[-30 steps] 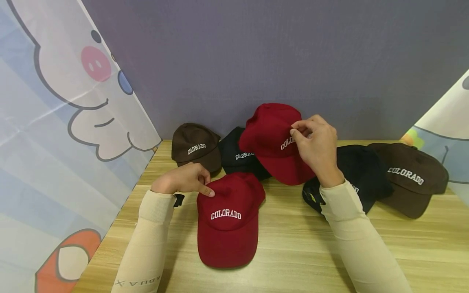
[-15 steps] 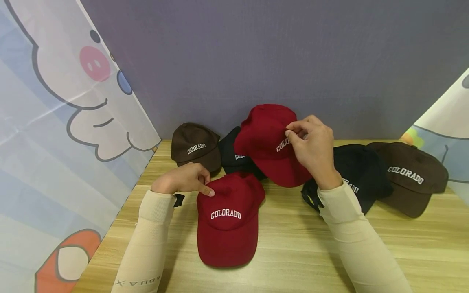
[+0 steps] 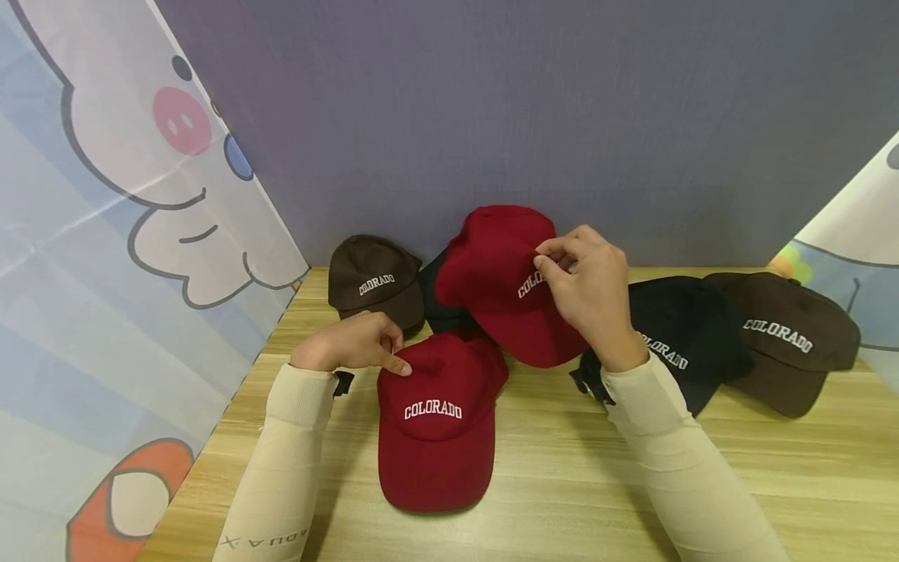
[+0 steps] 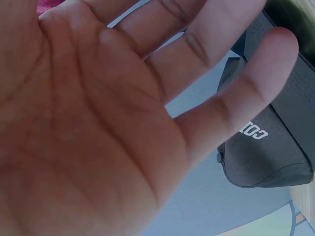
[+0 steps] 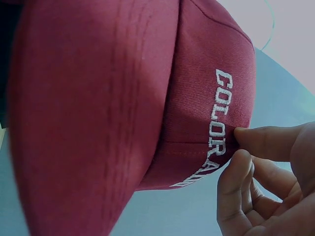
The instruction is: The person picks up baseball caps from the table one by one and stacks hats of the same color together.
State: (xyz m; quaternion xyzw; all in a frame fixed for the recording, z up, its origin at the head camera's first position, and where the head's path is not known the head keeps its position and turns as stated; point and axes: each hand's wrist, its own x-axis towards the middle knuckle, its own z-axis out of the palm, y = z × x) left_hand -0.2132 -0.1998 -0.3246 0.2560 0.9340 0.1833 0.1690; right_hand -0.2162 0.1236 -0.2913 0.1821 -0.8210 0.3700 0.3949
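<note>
A red baseball cap [image 3: 438, 421] with white COLORADO lettering lies on the table, brim toward me. My left hand [image 3: 354, 343] pinches its crown at the upper left, thumb on top; the fingertips behind are hidden. In the left wrist view the palm [image 4: 98, 123] fills most of the picture. A second red baseball cap [image 3: 492, 257] hangs tilted above the back of the table. My right hand [image 3: 586, 285] pinches its crown between thumb and index finger beside the lettering. Large in the right wrist view is this held cap [image 5: 202, 88], its brim at the left.
Behind the held cap, a black cap [image 3: 435, 300] is mostly covered. A brown cap [image 3: 375, 273] stands at the back left. Another black cap [image 3: 688, 320] and brown cap [image 3: 787, 336] overlap at the right. A grey panel [image 3: 506, 117] borders the wooden table [image 3: 562, 484].
My right hand has moved left and slightly down with the held red cap, which now covers more of the black cap behind it. The left hand and its cap have stayed still.
</note>
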